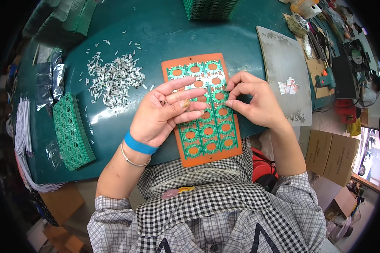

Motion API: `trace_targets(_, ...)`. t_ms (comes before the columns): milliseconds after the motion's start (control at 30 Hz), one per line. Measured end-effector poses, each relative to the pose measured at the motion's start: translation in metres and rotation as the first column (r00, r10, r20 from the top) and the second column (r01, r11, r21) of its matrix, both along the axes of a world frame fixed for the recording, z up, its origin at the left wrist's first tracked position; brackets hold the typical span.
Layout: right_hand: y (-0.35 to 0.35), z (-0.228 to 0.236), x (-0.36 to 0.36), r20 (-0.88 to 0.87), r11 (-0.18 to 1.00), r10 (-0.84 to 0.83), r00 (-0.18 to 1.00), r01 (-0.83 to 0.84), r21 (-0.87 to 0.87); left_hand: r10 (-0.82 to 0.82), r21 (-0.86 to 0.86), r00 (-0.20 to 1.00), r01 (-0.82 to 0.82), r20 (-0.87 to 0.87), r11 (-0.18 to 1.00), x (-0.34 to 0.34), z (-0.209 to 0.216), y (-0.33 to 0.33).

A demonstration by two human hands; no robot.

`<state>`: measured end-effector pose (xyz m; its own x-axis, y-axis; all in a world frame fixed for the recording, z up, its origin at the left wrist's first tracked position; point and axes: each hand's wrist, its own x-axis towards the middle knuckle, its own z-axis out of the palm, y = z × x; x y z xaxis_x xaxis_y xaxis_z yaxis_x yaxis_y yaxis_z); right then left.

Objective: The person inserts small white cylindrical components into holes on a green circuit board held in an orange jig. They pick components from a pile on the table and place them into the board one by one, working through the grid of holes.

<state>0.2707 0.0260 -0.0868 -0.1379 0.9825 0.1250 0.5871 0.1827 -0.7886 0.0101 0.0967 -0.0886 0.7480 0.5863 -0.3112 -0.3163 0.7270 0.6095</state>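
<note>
My left hand (160, 110) is palm up with its fingers stretched out over the left side of a green circuit board panel (200, 137). A few tiny dark parts (163, 102) lie on its palm. My right hand (256, 100) is at the panel's right edge, thumb and forefinger closed in a pinch. Whatever is between those fingertips is too small to make out. The panel, with rows of oval cutouts, lies in an orange tray (235, 145) near the table's front edge. Small white parts sit along the panel's upper rows; my left fingers cover some of the middle.
Left of the tray is a heap of small white parts (114, 80). Stacked green panels (71, 130), white wires (23, 126) and a silvery bag (50, 82) stand farther left. More panels (209, 9) are at the back. To the right lies a grey metal plate (283, 67); cardboard boxes (331, 156) stand beyond.
</note>
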Motion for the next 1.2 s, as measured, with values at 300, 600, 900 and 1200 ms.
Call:
trace_targets(300, 0.002, -0.004, -0.002, 0.038, 0.998, 0.042, 0.998, -0.044, 0.051, 0.085, 0.091, 0.996, -0.083, -0.016, 0.992, 0.002, 0.000, -0.001)
trace_targets(600, -0.001, -0.006, -0.012, 0.112, 0.986, 0.029, 0.993, -0.047, 0.159, 0.043, 0.101, 0.999, -0.041, -0.009, 0.994, -0.003, -0.007, 0.000)
trace_targets(900, -0.001, 0.003, -0.012, 0.111, 0.980, 0.083, 0.990, -0.101, 0.172, 0.062, 0.166, 0.995, -0.048, -0.081, 0.985, 0.001, -0.002, -0.004)
trace_targets(1200, 0.011, 0.022, -0.053, 0.002, 0.949, 0.067, 0.998, -0.065, 0.310, 0.051, 0.223, 0.997, -0.038, -0.056, 0.974, 0.007, 0.002, -0.010)
